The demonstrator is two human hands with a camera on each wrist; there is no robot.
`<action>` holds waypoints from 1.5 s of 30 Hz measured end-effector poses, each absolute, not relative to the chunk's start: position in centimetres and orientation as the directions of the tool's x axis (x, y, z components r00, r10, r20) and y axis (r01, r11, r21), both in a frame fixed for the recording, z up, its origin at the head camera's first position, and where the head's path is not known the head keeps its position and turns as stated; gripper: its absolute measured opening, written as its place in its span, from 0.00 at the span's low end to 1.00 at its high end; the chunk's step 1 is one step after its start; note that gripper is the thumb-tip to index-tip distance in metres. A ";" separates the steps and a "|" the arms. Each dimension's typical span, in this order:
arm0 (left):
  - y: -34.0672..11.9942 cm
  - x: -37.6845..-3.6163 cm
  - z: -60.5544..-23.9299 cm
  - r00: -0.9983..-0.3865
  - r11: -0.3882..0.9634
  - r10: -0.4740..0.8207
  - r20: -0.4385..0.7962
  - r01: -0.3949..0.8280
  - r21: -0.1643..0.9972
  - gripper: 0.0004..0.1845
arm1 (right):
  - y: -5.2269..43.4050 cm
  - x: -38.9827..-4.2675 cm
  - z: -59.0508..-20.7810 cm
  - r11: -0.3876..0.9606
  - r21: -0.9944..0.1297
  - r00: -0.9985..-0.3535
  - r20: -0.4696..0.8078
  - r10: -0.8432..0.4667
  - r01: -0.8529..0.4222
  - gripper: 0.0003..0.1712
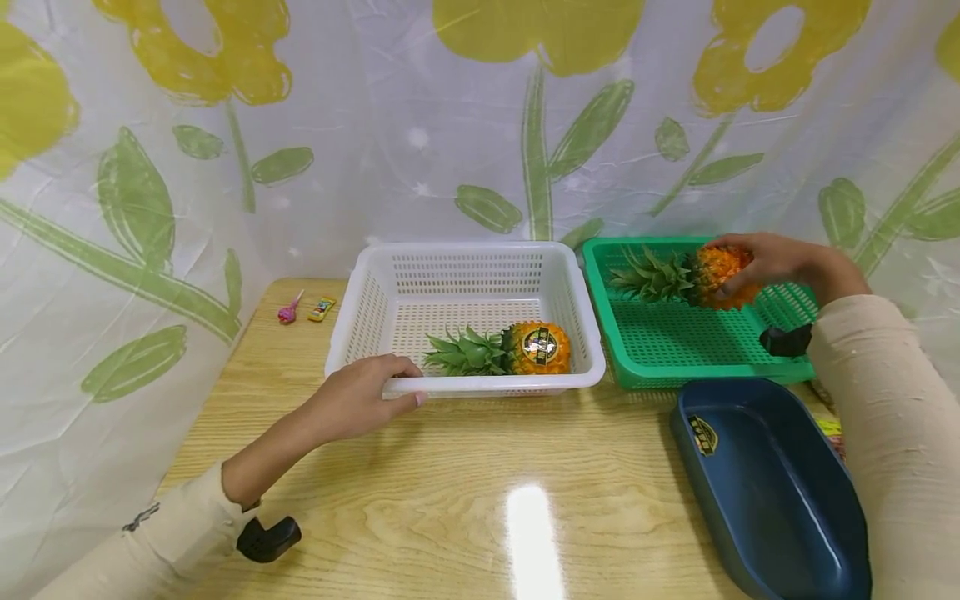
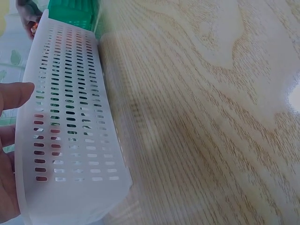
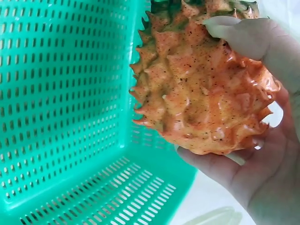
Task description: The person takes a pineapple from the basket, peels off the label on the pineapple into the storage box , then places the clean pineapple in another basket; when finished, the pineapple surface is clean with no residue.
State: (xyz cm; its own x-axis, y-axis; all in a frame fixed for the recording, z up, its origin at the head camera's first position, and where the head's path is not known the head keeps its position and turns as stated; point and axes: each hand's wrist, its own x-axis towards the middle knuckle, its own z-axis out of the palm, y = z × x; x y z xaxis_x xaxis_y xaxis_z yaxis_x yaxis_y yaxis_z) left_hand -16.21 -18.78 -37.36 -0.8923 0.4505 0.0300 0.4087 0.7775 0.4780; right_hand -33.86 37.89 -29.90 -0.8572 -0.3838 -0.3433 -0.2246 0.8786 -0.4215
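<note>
My right hand (image 1: 776,262) grips an orange pineapple (image 3: 206,89) round its body, thumb on one side and fingers on the other. The pineapple is held over the green basket (image 1: 652,371), its leafy crown pointing left. At the front left of the white basket (image 1: 480,383), my left hand (image 1: 367,398) holds the rim, fingers over the inner side and thumb (image 2: 18,95) outside. A second pineapple (image 1: 542,348) with a black and gold label lies in the white basket, along its front wall, crown to the left.
A dark blue tub (image 1: 772,483) with a label stands in front of the green basket at the right. A pink lollipop (image 1: 288,313) and a small yellow packet (image 1: 322,309) lie left of the white basket. A flowered curtain (image 1: 360,150) hangs behind the wooden table (image 1: 420,500).
</note>
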 end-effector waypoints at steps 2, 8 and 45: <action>-18.8 -16.2 -37.4 -0.892 0.778 0.451 0.030 0.409 0.477 0.11 | 37.9 -33.9 -30.2 0.883 -0.404 -0.854 -0.347 -0.388 -0.237 0.47; -18.9 -16.1 -37.5 -0.894 0.781 0.447 0.034 0.408 0.473 0.10 | 37.8 -34.2 -30.7 0.884 -0.397 -0.843 -0.361 -0.399 -0.248 0.47; -18.7 -16.1 -37.5 -0.896 0.790 0.443 0.024 0.403 0.461 0.11 | 36.9 -35.2 -32.4 0.927 -0.332 -0.813 -0.482 -0.326 -0.175 0.46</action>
State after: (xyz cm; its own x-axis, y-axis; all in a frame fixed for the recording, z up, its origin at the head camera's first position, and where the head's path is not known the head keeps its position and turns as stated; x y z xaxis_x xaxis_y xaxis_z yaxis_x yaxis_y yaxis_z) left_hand -16.11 -18.68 -37.50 -0.8964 0.4427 0.0242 0.4028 0.7904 0.4615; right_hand -35.23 36.89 -32.44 -0.8129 -0.3263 -0.4824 -0.1750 0.9269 -0.3320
